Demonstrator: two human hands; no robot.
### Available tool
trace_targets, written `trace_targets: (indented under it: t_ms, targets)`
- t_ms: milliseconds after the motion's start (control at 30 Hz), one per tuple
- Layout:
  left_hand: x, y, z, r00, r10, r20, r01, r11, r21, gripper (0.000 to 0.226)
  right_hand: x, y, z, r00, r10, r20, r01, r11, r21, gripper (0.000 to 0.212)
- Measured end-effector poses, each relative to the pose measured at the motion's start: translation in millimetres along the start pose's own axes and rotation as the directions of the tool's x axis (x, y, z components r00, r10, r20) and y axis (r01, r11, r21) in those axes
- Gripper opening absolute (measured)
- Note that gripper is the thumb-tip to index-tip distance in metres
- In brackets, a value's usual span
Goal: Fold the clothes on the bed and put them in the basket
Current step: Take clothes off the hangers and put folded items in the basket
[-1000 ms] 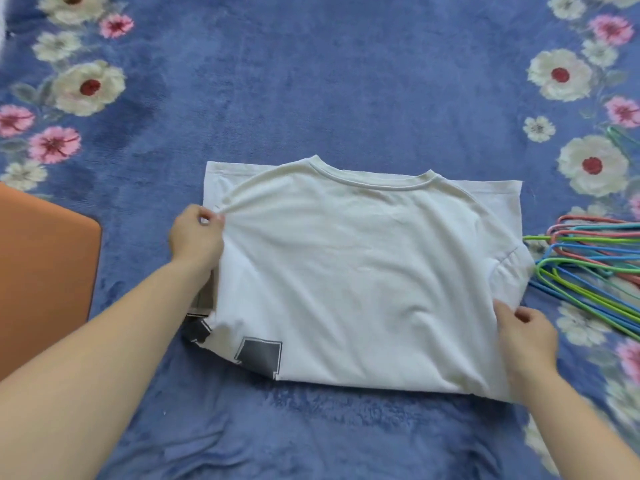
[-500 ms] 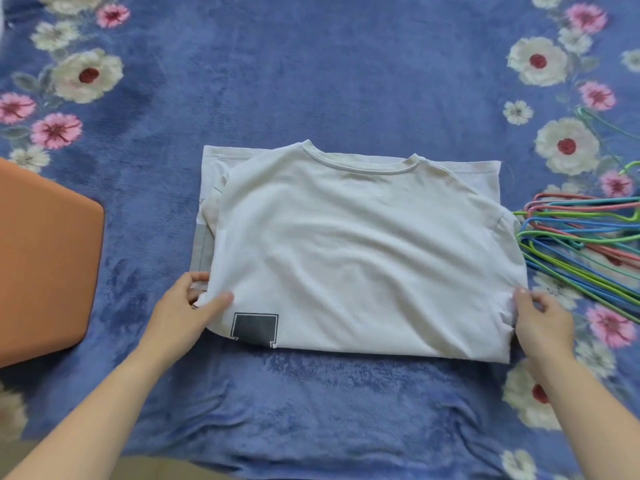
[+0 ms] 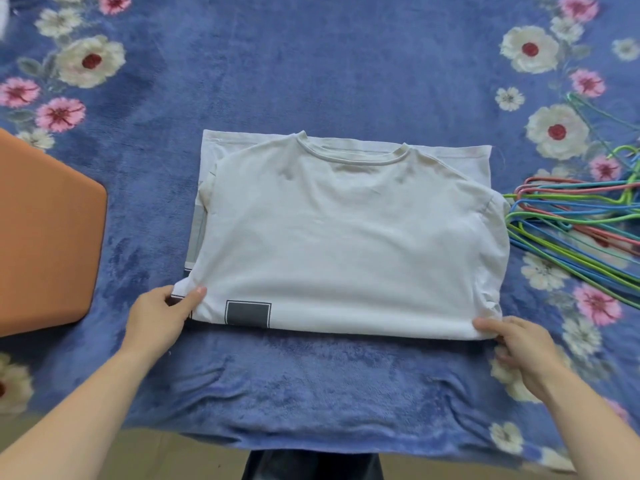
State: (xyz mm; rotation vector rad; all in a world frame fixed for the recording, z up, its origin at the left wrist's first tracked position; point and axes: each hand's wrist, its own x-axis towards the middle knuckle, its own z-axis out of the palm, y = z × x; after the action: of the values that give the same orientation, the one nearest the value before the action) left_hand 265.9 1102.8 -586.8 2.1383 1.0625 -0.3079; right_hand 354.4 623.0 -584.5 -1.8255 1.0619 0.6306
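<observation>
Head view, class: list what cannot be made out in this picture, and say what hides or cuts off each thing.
- white T-shirt: most of its print, folded under the top layer.
- orange object: cut by the left edge; whether it is the basket is unclear.
- hangers: run off the right edge; tangled, count unclear.
- right hand: fingers blurred, partly under the shirt's near corner.

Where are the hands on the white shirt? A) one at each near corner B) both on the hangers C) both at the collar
A: the left hand pinches the near left corner of the shirt, and the right hand pinches the near right one.
</observation>
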Motion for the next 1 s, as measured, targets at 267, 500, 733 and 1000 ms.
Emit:
trace_targets:
  t_ms: [267, 500, 733, 1000]
  targets:
    - [1, -5, 23, 0.952, -0.304, 0.021, 0.260, 0.774, -0.577, 0.023, 3, -5, 15, 0.997, 0.055, 0.050, -0.064, 0.977, 0.203, 0.028]
    - [-26, -19, 20, 0.779, -0.431, -0.455, 0.182, 0.851, -0.493, 0.023, -23, 10, -7, 0.740, 0.443, 0.507, -0.229, 0.874, -0.429, 0.021]
    - [-70, 20, 102, 0.885, 0.367, -0.286, -0.270, 0.906, 0.327, 0.057, -4, 17, 1, 0.951, 0.098, 0.294, -0.070, 0.992, -0.104, 0.035]
    - [-195, 76, 262, 0.525, 0.685, 0.505, -0.850, 0.447, 0.278, 0.090, 17, -36, 19, 0.987, -0.158, 0.022, 0.155, 0.984, 0.093, 0.026]
